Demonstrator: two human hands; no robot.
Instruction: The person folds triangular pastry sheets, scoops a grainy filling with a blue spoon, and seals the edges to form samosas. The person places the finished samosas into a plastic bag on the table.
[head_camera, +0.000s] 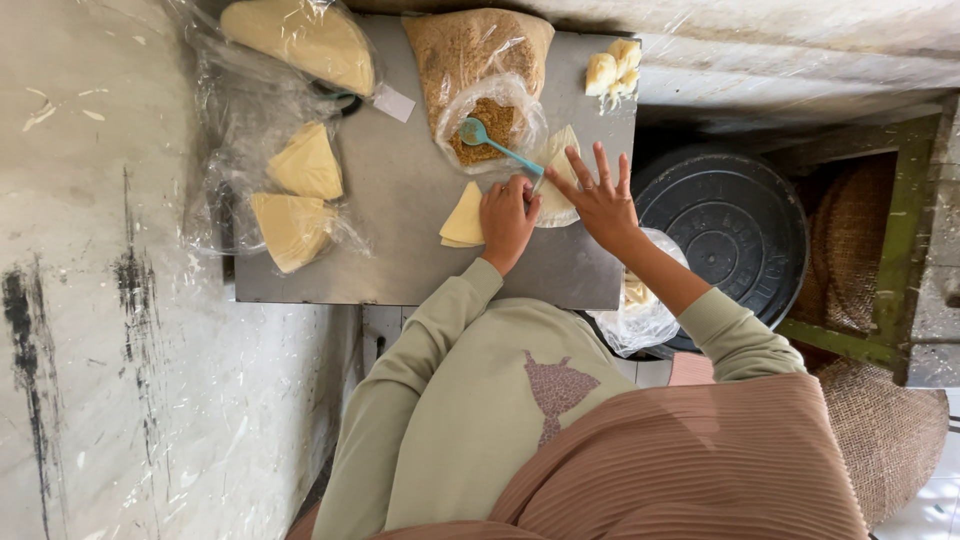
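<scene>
A pale yellow pastry sheet (463, 218) lies on the grey tabletop (400, 260) in front of me. My left hand (507, 218) is curled with its fingers closed on the sheet's right edge. Just to the right, my right hand (600, 195) rests with its fingers spread over another part of the pale sheet (556, 150). A teal spoon (490, 142) lies with its bowl in an open plastic bag of brown crumbly filling (480, 60); its handle points toward my hands, and neither hand holds it.
Clear plastic bags with stacked triangular pastry sheets (307, 165) (292, 228) (300, 40) lie at the table's left. Small folded pastry pieces (613, 68) sit at the far right corner. A black round lid (725, 225), another plastic bag (635, 310) and burlap sacking (880, 430) are to the right.
</scene>
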